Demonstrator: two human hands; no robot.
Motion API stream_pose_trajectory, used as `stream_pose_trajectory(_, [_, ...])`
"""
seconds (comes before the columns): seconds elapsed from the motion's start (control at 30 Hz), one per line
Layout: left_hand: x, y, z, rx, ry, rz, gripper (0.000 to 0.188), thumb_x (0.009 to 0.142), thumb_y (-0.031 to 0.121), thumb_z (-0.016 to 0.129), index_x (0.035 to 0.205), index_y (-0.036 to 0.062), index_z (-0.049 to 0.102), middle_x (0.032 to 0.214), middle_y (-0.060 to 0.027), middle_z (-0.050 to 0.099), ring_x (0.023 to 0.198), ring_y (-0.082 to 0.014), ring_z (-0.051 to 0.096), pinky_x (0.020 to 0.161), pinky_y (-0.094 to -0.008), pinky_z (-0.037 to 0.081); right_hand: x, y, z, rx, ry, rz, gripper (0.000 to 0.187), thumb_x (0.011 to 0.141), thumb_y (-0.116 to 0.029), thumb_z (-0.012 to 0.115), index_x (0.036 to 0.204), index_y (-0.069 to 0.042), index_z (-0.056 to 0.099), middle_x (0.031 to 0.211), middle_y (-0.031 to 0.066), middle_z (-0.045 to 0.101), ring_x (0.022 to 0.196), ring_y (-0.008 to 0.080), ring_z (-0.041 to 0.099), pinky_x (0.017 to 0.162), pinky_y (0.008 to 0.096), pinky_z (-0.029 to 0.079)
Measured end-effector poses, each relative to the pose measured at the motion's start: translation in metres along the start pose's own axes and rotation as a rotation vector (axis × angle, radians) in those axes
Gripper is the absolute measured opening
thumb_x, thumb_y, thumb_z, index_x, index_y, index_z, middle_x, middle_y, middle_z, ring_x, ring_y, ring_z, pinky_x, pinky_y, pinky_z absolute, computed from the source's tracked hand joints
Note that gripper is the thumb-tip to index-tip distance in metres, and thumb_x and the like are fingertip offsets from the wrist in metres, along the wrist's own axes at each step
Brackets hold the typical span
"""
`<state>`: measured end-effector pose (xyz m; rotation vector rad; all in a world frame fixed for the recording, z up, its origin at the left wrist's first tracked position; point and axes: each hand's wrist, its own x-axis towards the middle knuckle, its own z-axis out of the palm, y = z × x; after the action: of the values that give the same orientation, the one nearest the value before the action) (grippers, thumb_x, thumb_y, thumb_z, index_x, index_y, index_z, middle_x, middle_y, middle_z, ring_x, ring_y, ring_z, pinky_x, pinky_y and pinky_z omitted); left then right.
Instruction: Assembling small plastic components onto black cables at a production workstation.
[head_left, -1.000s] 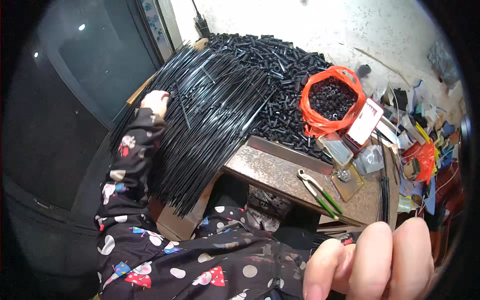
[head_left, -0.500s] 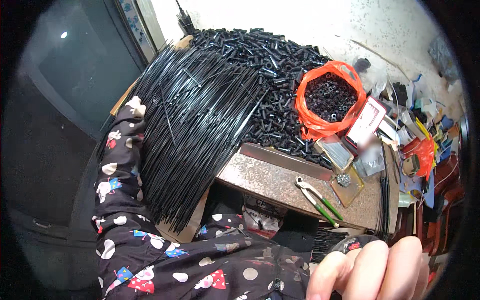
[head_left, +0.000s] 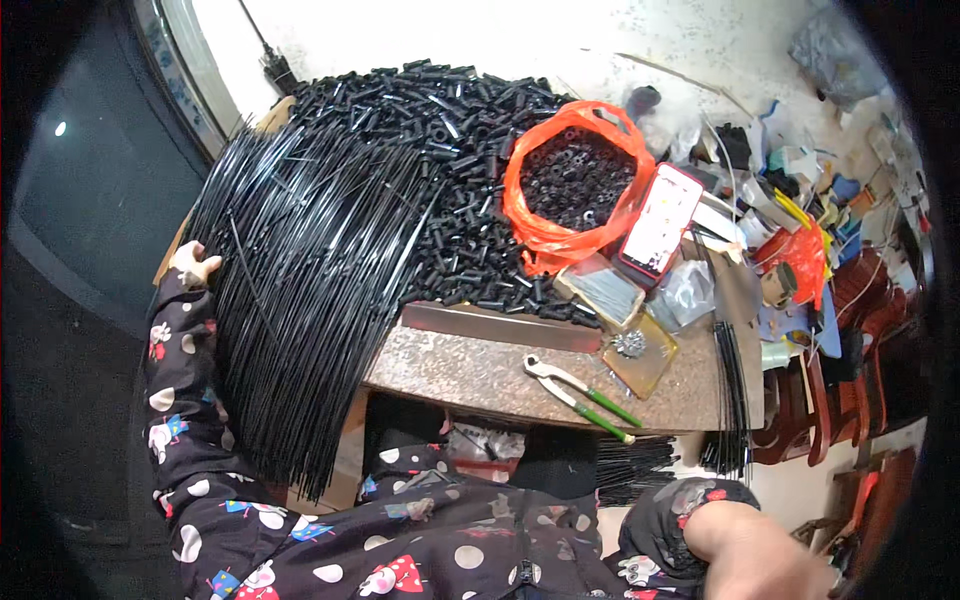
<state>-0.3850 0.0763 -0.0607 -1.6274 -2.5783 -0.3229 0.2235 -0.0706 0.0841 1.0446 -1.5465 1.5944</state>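
My left hand (head_left: pixel 195 263) is at the left edge of a thick sheaf of long thin black rods (head_left: pixel 300 300). Its fingers look curled in beside the rods, and whatever they grip is hidden. Close to the camera at lower right, my right hand (head_left: pixel 765 560) is smeared by motion, with its fingers indistinct. A heap of short black tube-like parts (head_left: pixel 470 215) lies to the right of the rods. An orange plastic bag (head_left: pixel 520 210), open at the top, holds small black rings. End-cutting pincers (head_left: pixel 575 395) with green handles rest on the speckled tabletop (head_left: pixel 450 370).
A metal bar (head_left: pixel 500 327) borders the heap. Nearby are a red-edged phone (head_left: pixel 663 220), a box of thin pins (head_left: pixel 603 290), a yellowish pad (head_left: pixel 645 365) and a clear bag (head_left: pixel 688 295). More black rods (head_left: pixel 733 400) lie at the right edge. Clutter and red chairs (head_left: pixel 860 320) stand beyond.
The view has shifted, so the table appears further left. My right hand has gone from curled fingers facing the camera to a blur lower down. The left hand stays beside the rods.
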Motion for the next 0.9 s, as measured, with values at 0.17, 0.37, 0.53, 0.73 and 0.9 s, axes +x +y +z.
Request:
stream_pose_trajectory(0.17, [0.002,-0.025,0.004,-0.111,0.273,0.025,0.035,0.070,0.031,0.066,0.082,0.0003,0.056,0.080,-0.0156,0.060,0.076,-0.0268,0.059,0.069,-0.0358,0.045,-0.073,0.041,-0.005,-0.347,-0.092,0.507,0.033,0.078,-0.036,0.055,0.081,-0.003,0.059,0.076,0.0091,0.057,0.068,0.0283,0.053,0.058,0.0383,0.044])
stream_pose_trajectory(0.37, [0.011,-0.013,0.001,-0.058,0.447,0.098,0.029,0.076,0.021,0.061,0.095,-0.0001,0.056,0.096,-0.0198,0.059,0.090,-0.0338,0.056,0.081,-0.0373,0.044,-0.189,0.082,-0.028,-1.524,0.373,1.407,0.021,0.072,-0.020,0.063,0.089,-0.008,0.060,0.092,0.0100,0.056,0.089,0.0288,0.052,0.073,0.0381,0.043])
stream_pose_trajectory(0.53, [0.026,0.014,0.023,0.264,0.245,0.206,0.028,0.077,0.024,0.060,0.092,0.0015,0.054,0.089,-0.0205,0.056,0.086,-0.0366,0.054,0.078,-0.0416,0.043,-0.225,0.079,-0.021,-1.764,0.484,1.382,0.031,0.070,-0.017,0.065,0.099,-0.008,0.058,0.105,0.0086,0.052,0.101,0.0284,0.047,0.084,0.0392,0.039])
stream_pose_trajectory(0.73, [0.012,0.057,-0.029,0.070,0.307,-0.120,0.054,0.076,0.053,0.052,0.090,0.0014,0.053,0.092,-0.0221,0.058,0.087,-0.0387,0.056,0.074,-0.0450,0.044,-0.240,0.086,-0.018,-1.818,0.478,1.321,0.033,0.072,-0.015,0.063,0.104,-0.011,0.057,0.110,0.0071,0.051,0.105,0.0270,0.046,0.086,0.0398,0.038])
stream_pose_trajectory(0.9, [0.075,0.027,-0.060,-0.586,0.122,0.158,0.041,0.077,0.042,0.060,0.063,0.0045,0.049,0.056,-0.0059,0.052,0.041,-0.0164,0.047,0.039,-0.0305,0.036,-0.239,0.089,-0.017,-1.826,0.477,1.303,0.033,0.072,-0.018,0.062,0.104,-0.013,0.058,0.110,0.0062,0.053,0.107,0.0255,0.045,0.083,0.0392,0.039])
